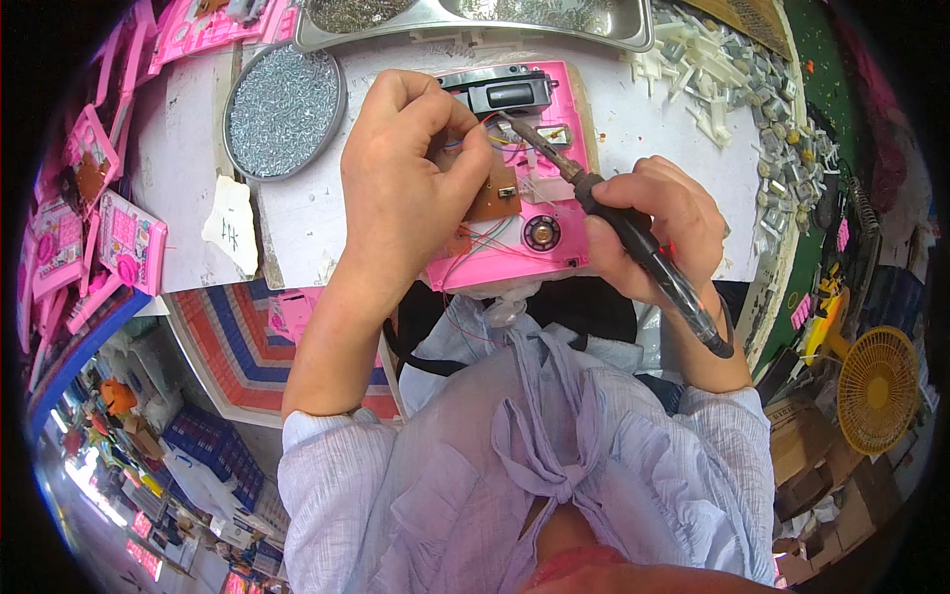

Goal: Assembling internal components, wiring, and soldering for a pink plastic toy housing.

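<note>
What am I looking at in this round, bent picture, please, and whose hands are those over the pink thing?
There is no machine here: a person works with two bare hands. The one picture comes from a wide fisheye camera worn on that person's head, looking down, so straight edges curve and the forearms come up from below.

On the white table lies an opened pink plastic casing with a brown circuit board, thin coloured wires and a small round speaker inside. The left hand rests on the casing and pinches the wires at the board. The right hand holds a soldering iron, its tip close to the left fingertips.

Beyond them are a round tray of screws, a metal basin and a heap of small white and grey plastic parts. More pink casings lie to the left.
</note>
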A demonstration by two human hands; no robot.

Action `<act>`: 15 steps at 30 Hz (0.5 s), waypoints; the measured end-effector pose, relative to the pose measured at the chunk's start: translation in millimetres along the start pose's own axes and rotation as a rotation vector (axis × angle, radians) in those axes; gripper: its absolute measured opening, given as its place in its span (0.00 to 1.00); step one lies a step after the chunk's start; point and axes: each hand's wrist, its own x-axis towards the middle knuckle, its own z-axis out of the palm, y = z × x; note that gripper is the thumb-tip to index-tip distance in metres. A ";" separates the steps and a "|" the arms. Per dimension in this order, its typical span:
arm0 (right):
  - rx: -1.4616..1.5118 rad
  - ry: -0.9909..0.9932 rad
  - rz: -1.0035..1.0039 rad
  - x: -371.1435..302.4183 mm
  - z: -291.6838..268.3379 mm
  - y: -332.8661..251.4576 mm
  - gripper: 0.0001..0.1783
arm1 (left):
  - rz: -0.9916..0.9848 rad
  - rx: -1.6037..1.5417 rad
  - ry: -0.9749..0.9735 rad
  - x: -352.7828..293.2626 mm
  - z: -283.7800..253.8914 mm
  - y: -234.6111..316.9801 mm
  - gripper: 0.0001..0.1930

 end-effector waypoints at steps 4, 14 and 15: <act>0.005 -0.006 -0.004 2.0 1.3 1.1 0.17 | -0.010 -0.014 0.007 -1.0 0.2 0.1 0.04; -0.043 -0.052 -0.090 0.2 -3.3 6.9 0.19 | -0.019 -0.040 0.026 -0.9 1.7 1.6 0.05; -0.032 -0.054 -0.089 0.7 -3.8 6.8 0.19 | -0.022 -0.043 0.031 -1.2 2.1 1.6 0.05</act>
